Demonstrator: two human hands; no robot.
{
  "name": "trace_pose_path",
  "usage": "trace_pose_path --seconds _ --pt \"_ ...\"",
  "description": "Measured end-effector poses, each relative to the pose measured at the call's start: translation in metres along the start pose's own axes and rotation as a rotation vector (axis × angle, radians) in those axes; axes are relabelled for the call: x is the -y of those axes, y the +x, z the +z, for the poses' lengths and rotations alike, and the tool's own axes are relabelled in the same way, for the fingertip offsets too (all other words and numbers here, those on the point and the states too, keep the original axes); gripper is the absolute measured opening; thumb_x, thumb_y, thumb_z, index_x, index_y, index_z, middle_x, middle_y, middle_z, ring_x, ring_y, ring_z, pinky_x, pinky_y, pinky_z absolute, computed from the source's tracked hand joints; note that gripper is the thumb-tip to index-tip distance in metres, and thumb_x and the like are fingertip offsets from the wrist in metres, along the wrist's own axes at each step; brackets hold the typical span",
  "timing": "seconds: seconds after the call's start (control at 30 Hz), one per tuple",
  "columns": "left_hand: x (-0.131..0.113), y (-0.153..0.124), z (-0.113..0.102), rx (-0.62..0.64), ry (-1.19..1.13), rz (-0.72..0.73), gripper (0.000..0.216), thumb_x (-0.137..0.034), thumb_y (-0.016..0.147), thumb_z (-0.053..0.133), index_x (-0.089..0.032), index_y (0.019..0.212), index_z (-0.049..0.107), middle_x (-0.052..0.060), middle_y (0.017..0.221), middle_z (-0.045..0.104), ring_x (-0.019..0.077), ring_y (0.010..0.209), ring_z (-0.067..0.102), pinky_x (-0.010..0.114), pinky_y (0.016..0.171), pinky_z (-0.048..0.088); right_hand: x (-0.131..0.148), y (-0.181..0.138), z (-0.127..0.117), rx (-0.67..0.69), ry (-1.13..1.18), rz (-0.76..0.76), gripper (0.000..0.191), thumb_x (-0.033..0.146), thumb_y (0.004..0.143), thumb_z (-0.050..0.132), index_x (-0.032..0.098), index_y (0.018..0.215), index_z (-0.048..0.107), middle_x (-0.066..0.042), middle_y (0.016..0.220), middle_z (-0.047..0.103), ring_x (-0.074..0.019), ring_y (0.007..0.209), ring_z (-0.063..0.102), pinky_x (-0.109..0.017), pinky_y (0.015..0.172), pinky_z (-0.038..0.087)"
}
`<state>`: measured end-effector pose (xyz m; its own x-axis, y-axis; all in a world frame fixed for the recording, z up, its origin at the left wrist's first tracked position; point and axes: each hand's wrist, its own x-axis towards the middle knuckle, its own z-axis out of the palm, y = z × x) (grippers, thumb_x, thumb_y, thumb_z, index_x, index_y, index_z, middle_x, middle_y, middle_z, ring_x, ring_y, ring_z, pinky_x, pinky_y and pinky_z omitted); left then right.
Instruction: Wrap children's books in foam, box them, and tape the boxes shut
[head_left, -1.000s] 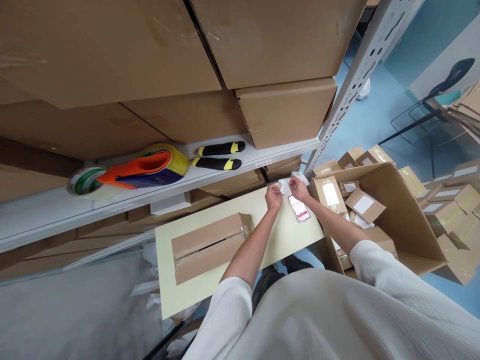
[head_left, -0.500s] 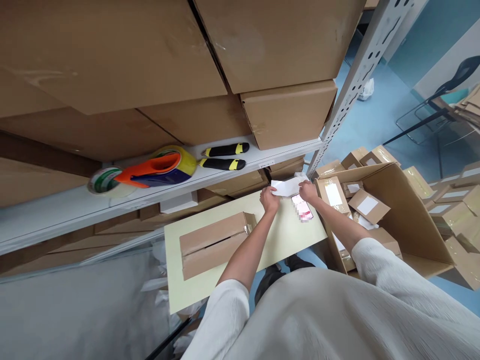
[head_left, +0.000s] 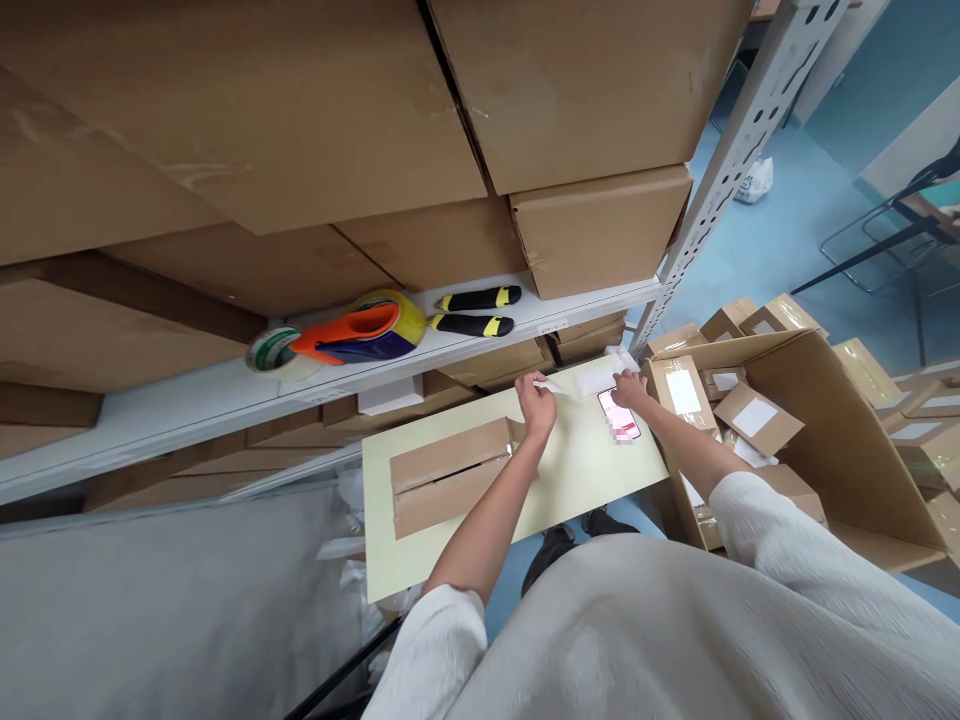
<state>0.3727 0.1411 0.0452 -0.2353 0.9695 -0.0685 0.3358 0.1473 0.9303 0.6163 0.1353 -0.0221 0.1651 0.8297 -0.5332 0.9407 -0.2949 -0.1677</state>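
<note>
Paper strip (head_left: 553,386), white and narrow, sits pinched at my left hand's (head_left: 537,404) fingertips, thumb and forefinger closed on its near end while the rest sticks out to the right, just above the pale yellow board (head_left: 570,470). I see my right hand (head_left: 631,389) a little apart from it, fingers bent and resting at the lower edge of a white label sheet (head_left: 598,380) lying at the board's far corner; whether they grip that sheet or only press on it I cannot tell. Just below that hand a phone (head_left: 619,415) with a pink screen lies flat on the board. Near my left wrist a flat cardboard box (head_left: 450,475) lies on the same board, its flaps meeting along a dark seam. To the right an open carton (head_left: 825,420) holds small labelled parcels. Beyond my hands, on the white shelf (head_left: 187,400), I see an orange tape dispenser (head_left: 360,335) and two black-and-yellow utility knives (head_left: 474,310).
</note>
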Motion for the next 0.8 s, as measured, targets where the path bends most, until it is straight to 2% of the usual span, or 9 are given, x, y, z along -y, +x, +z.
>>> trace_pose_path --seconds 0.1,0.17,0.27,0.37,0.43,0.6,0.7,0.8 --pt "-0.005 -0.007 -0.008 -0.015 -0.053 -0.045 0.034 0.002 0.080 0.052 -0.025 0.098 0.062 0.005 0.117 0.056 0.0194 0.096 0.059 0.034 0.089 0.048 0.005 -0.009 0.003 -0.084 0.031 -0.063 0.052 0.025 0.095 0.058 0.020 0.148 0.062 -0.023 0.155 0.051 -0.0423 0.142 0.045 -0.059 0.115 0.036" --pt "-0.010 -0.011 -0.016 -0.032 -0.082 -0.069 0.035 0.001 0.081 0.053 -0.025 0.103 0.062 0.005 0.120 0.055 0.0174 0.088 0.056 0.033 0.085 0.047 0.013 -0.023 0.006 -0.118 0.069 -0.202 0.053 0.027 0.095 0.063 0.021 0.148 0.061 -0.020 0.153 0.052 -0.0402 0.140 0.047 -0.056 0.116 0.036" --pt "-0.018 -0.017 -0.032 -0.057 -0.119 -0.087 0.037 0.000 0.081 0.055 -0.026 0.107 0.061 0.004 0.122 0.055 0.0162 0.084 0.053 0.032 0.086 0.046 0.034 -0.049 0.011 -0.125 0.164 -0.423 0.067 0.041 0.089 0.077 0.025 0.150 0.056 -0.016 0.148 0.055 -0.0380 0.135 0.051 -0.054 0.114 0.038" --pt "-0.026 -0.021 -0.053 -0.118 -0.168 -0.124 0.036 -0.003 0.081 0.056 -0.026 0.107 0.061 0.003 0.118 0.057 0.0158 0.085 0.054 0.033 0.088 0.046 0.061 -0.075 0.013 -0.188 0.298 -0.535 0.072 0.053 0.087 0.081 0.027 0.148 0.053 -0.014 0.145 0.057 -0.0366 0.132 0.053 -0.053 0.110 0.041" --pt "-0.029 -0.024 -0.069 -0.146 -0.236 -0.179 0.035 -0.006 0.079 0.056 -0.026 0.107 0.061 0.002 0.115 0.060 0.0153 0.082 0.055 0.032 0.084 0.046 0.081 -0.087 0.011 -0.270 0.390 -0.576 0.062 0.053 0.090 0.078 0.026 0.142 0.055 -0.014 0.140 0.059 -0.0349 0.130 0.055 -0.051 0.108 0.043" --pt "-0.026 -0.035 -0.117 -0.203 -0.440 -0.273 0.032 -0.011 0.071 0.057 -0.025 0.100 0.062 0.001 0.104 0.065 0.0160 0.082 0.060 0.030 0.074 0.046 0.132 -0.110 -0.003 -0.420 0.618 -0.659 0.015 0.035 0.100 0.058 0.024 0.110 0.062 -0.010 0.114 0.066 -0.0277 0.110 0.062 -0.045 0.100 0.048" --pt "-0.018 -0.041 -0.156 -0.252 -0.421 -0.243 0.031 -0.013 0.070 0.060 -0.025 0.098 0.064 0.001 0.101 0.067 0.0165 0.085 0.061 0.030 0.078 0.048 0.163 -0.128 -0.013 -0.432 0.753 -0.702 0.009 0.033 0.097 0.054 0.026 0.097 0.060 -0.007 0.107 0.067 -0.0254 0.106 0.063 -0.041 0.098 0.051" --pt "-0.007 -0.047 -0.197 -0.232 -0.375 -0.173 0.027 -0.015 0.075 0.061 -0.025 0.099 0.066 0.002 0.103 0.070 0.0183 0.095 0.064 0.032 0.087 0.052 0.195 -0.151 -0.019 -0.366 0.823 -0.665 0.011 0.036 0.093 0.055 0.026 0.096 0.060 -0.005 0.106 0.069 -0.0241 0.105 0.064 -0.039 0.098 0.053"
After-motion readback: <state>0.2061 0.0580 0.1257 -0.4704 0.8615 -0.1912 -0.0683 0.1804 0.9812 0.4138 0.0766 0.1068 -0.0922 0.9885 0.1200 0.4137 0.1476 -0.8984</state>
